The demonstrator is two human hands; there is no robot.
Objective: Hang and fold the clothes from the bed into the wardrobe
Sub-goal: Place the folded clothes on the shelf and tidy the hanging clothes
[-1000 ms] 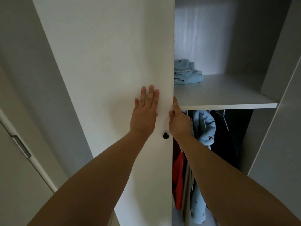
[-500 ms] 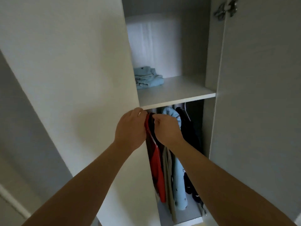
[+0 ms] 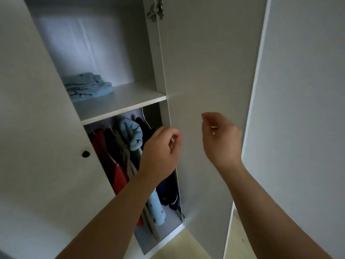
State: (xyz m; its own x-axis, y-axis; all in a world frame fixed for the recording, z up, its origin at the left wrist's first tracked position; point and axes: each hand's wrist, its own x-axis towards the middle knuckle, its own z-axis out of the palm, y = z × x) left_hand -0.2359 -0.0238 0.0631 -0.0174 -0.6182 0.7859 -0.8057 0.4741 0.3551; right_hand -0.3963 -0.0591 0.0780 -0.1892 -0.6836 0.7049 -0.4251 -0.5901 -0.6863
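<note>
Person standing at open wardrobe (image 3: pixel 143 53), both arms reaching forward. Left hand (image 3: pixel 160 148) hovering before hanging clothes (image 3: pixel 119 174), fingers loosely curled, grasping nothing. Right hand (image 3: pixel 220 139) hovering before open right door (image 3: pixel 205 71), fingers relaxed, holding nothing. Folded blue clothes (image 3: pixel 87 86) lying at left of shelf (image 3: pixel 127 100). Red, beige, light-blue and navy garments hanging packed together beneath shelf. Left door (image 3: pixel 46 128) showing dark knob (image 3: pixel 85 154).

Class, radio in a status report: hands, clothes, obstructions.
Left hand, right hand loosely curled, empty. Hanging clothes in wardrobe, folded blue clothes on shelf. Right door open; no obstruction seen.
</note>
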